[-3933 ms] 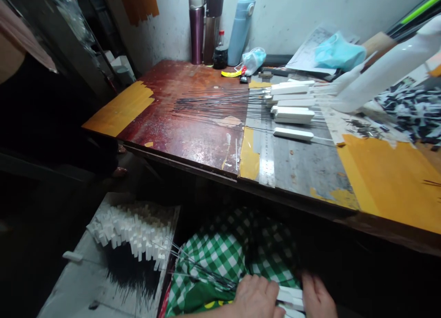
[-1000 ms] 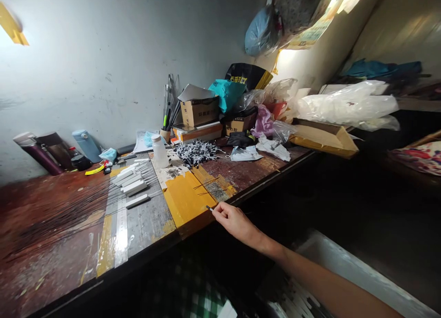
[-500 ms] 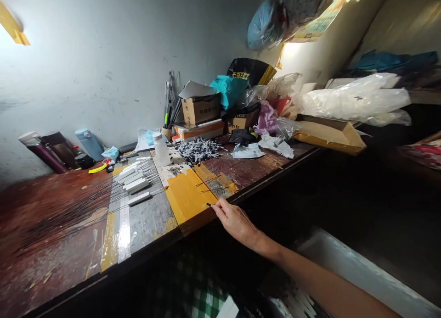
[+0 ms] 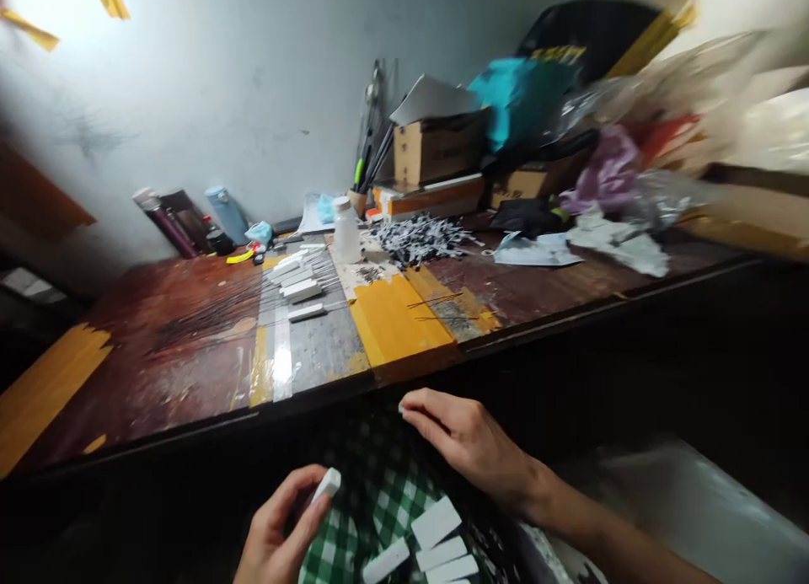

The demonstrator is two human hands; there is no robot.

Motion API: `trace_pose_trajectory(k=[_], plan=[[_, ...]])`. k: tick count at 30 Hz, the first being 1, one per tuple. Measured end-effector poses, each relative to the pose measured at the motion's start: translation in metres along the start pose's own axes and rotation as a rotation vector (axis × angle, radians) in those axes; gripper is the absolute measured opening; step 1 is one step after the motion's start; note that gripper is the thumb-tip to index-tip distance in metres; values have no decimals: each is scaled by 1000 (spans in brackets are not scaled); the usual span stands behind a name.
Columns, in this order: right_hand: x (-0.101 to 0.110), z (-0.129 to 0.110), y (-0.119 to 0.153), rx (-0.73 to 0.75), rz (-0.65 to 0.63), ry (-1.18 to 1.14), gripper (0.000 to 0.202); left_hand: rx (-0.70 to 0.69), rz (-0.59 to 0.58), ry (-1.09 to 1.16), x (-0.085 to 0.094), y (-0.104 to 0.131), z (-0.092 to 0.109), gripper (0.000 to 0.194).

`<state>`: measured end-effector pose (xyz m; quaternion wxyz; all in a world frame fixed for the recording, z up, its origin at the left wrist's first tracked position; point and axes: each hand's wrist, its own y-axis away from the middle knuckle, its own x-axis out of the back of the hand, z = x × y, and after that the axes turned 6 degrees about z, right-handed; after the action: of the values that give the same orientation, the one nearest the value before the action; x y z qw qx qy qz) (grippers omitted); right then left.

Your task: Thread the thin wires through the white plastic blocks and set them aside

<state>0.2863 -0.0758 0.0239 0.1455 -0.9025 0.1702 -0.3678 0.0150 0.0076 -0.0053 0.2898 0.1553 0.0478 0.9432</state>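
My left hand [image 4: 284,521] is closed around a small white block [image 4: 327,484], its end sticking out between thumb and fingers. Just off the table's front edge, my right hand [image 4: 468,432] is pinched shut; a tiny pale bit shows at its fingertips, too small to name. Below the hands, several loose white blocks [image 4: 436,522] lie over a green checked cloth [image 4: 332,550]. On the table, more white blocks [image 4: 302,291] rest in a row with thin rods running from them. Yellow tape [image 4: 401,318] covers the table's front near my right hand.
A white-capped bottle [image 4: 345,232] stands beside a heap of small black-and-white pieces [image 4: 420,240]. Thin dark rods [image 4: 436,300] lie near the tape. Cardboard boxes [image 4: 436,150], a face mask [image 4: 537,250] and plastic bags crowd the right. Flasks [image 4: 226,216] lean at the wall.
My left hand has come into view with a white block. My right hand has drawn back from the taped edge, and the small black piece at its fingertips no longer shows. The view has swung left.
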Motion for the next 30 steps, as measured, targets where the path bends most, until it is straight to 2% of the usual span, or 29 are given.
trace_pose_trajectory(k=[2, 5, 9, 13, 15, 17, 19, 21, 23, 27, 28, 30], plan=[[-13, -14, 4, 93, -80, -85, 15, 14, -16, 18, 3, -2, 3, 29], [-32, -26, 7, 196, -113, -107, 18, 7, -6, 5, 3, -2, 7, 27], [-49, -29, 7, 234, -90, -98, 15, -2, -8, -10, 1, 1, 12, 24], [-54, -28, 6, 258, -106, -36, 15, -45, -9, -88, 1, 1, 10, 23], [-53, -29, 6, 274, -137, 7, 17, -163, 43, -201, 0, 1, 5, 19], [-52, -31, 6, 270, -185, 34, 19, -392, 156, -369, -1, 2, -1, 17], [-53, -32, 6, 234, -241, 12, 21, -625, 259, -525, -1, 3, -6, 25], [-55, -32, 6, 190, -274, -40, 21, -729, 270, -610, 0, 3, -9, 31], [-59, -31, 6, 183, -249, -45, 21, -653, 215, -621, 3, 1, -8, 32], [-64, -27, 6, 284, -175, 44, 24, -244, -44, -483, 11, -7, 0, 30], [-64, -26, 5, 299, -183, 52, 25, -187, -93, -444, 12, -8, 2, 31], [-63, -25, 5, 275, -221, 52, 25, -186, -105, -402, 11, -10, 4, 30]])
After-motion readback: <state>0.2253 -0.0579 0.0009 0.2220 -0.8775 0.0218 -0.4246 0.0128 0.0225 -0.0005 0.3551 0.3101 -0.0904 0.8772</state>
